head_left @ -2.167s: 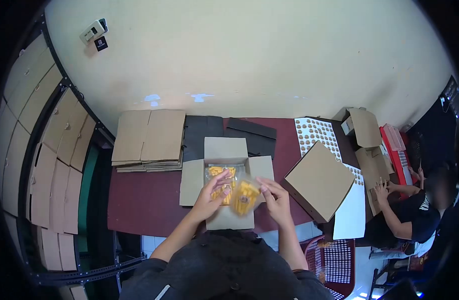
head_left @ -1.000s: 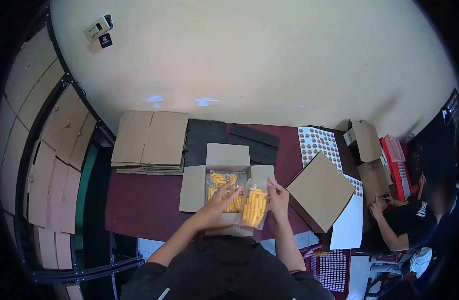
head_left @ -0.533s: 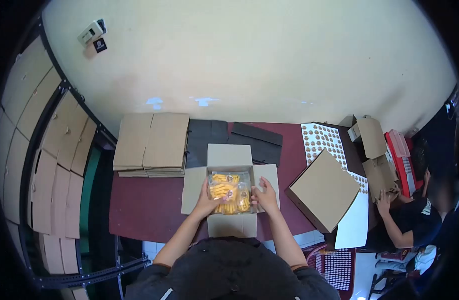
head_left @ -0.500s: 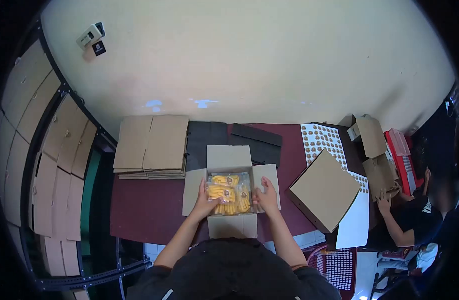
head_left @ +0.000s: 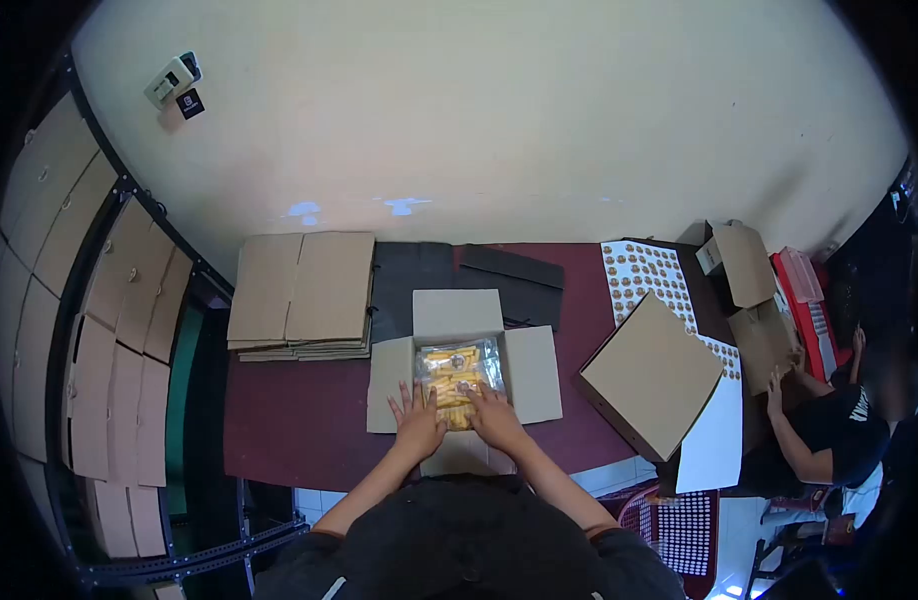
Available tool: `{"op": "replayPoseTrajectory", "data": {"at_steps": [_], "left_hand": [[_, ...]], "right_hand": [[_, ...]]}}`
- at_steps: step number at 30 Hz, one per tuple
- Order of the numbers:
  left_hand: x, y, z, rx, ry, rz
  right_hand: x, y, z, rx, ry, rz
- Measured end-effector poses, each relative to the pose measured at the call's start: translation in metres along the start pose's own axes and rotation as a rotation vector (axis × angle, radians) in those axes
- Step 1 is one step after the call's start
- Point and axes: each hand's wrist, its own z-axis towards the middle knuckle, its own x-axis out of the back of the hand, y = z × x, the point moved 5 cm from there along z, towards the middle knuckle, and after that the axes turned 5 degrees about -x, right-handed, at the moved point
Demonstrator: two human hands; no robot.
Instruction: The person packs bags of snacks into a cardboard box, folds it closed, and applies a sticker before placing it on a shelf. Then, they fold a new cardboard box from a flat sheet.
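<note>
An open cardboard box (head_left: pixel 532 375) stands in front of me, its flaps folded outward. Clear plastic packets of yellow stick-shaped snacks (head_left: pixel 451 363) with round labels fill it. My left hand (head_left: pixel 417 426) rests at the box's near left side, fingers spread, partly over the packets and the left flap edge. On the near right part of the packets lies my right hand (head_left: pixel 495 418), its fingers stretched out and palm down. Neither hand is closed around anything. Both hands cover some of the packets and the near rim.
Flat cardboard sheets (head_left: pixel 301 290) are stacked at the left, beside dark folders (head_left: pixel 509 280). A closed carton (head_left: pixel 654 375) sits at the right over sticker sheets (head_left: pixel 644 275). A co-worker (head_left: pixel 809 440) handles another box (head_left: pixel 764 340). A red plastic basket (head_left: pixel 684 540) stands below.
Both hands have moved inward and toward me, onto the near part of the packets. My right hand has left the right side of the box and its fingers have straightened.
</note>
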Motion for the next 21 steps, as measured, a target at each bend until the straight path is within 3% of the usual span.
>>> {"op": "replayPoseTrajectory", "data": {"at_steps": [10,13,15,18,21], "left_hand": [[0.022,0.019,-0.004,-0.078,0.040,-0.066],[0.034,0.024,-0.012,-0.141,0.091,-0.173],[0.040,0.027,-0.019,-0.160,0.156,-0.233],[0.044,0.029,-0.027,-0.263,0.174,-0.274],[0.038,0.035,-0.034,-0.290,0.019,-0.329]], "right_hand": [[0.005,-0.009,-0.003,-0.071,-0.038,-0.006],[0.004,-0.006,-0.007,-0.117,0.058,-0.014],[0.015,-0.011,-0.016,-0.015,0.239,0.040],[0.028,-0.013,-0.036,0.061,0.318,0.163],[0.037,-0.010,-0.057,0.023,0.283,0.204]]}}
